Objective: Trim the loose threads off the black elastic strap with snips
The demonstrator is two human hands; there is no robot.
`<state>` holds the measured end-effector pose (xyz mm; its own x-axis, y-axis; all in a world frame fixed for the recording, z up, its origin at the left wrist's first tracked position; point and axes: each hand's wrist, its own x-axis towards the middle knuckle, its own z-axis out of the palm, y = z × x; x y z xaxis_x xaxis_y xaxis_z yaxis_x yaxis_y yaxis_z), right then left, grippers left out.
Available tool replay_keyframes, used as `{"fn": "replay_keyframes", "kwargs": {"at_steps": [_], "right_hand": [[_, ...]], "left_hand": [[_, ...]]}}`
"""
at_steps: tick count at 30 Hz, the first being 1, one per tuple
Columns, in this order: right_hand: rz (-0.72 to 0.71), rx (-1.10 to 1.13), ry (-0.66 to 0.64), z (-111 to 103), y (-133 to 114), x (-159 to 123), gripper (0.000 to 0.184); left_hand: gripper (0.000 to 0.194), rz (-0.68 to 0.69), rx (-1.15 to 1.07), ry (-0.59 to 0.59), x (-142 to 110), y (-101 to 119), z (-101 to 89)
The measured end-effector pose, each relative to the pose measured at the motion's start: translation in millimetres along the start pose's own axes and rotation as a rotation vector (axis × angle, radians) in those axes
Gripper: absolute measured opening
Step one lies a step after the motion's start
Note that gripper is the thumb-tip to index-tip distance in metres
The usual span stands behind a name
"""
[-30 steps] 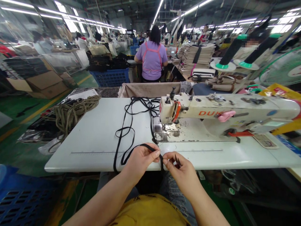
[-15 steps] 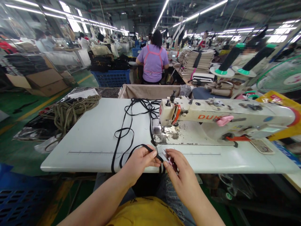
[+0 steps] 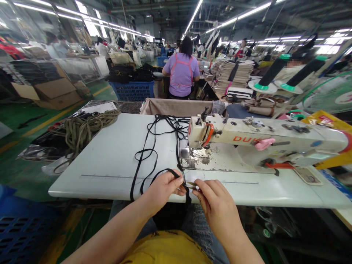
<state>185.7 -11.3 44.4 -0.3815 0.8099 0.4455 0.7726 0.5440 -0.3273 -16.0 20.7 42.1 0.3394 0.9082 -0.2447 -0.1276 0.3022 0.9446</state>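
Observation:
Black narrow tape (image 3: 134,183) lies in loose loops on the white sewing table (image 3: 104,161) and hangs over its front edge. My left hand (image 3: 167,185) is closed, pinching a stretch of this tape between thumb and fingers. In my right hand (image 3: 213,194), also closed, is a small pair of thread snips (image 3: 190,184); the blades point left and meet the tape beside my left fingertips. My fingers hide most of the snips' handle. Just beyond both hands stands the sewing machine (image 3: 236,132), its needle area near the tape's far loops.
Olive-brown straps (image 3: 88,126) are heaped at the table's left. Behind the table is a fabric-lined bin (image 3: 176,107). Thread cones (image 3: 271,75) and a green fan (image 3: 330,91) stand at right. A person in purple (image 3: 181,71) sits ahead, back turned.
My right hand has turned and shifted slightly right, bringing the snips' blades level against the tape. The left hand keeps its pinch almost in place. The whole view has shifted slightly.

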Motion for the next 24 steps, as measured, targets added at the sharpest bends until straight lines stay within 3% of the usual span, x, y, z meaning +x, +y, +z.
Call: {"fn": "replay_keyframes", "kwargs": {"at_steps": [17, 22, 24], "right_hand": [[-0.013, 0.054, -0.047, -1.8, 2.6, 1.2, 0.023], [0.020, 0.355, -0.086, 4.1, 5.4, -2.2, 0.018], [0.122, 0.509, -0.036, 7.8, 6.6, -6.3, 0.017]], "left_hand": [[0.047, -0.047, 0.028, -0.003, -1.3, 0.4, 0.2], [0.047, -0.024, -0.006, -0.018, -1.6, 1.6, 1.7], [0.048, -0.031, -0.020, -0.011, -1.7, 1.1, 1.7]]}}
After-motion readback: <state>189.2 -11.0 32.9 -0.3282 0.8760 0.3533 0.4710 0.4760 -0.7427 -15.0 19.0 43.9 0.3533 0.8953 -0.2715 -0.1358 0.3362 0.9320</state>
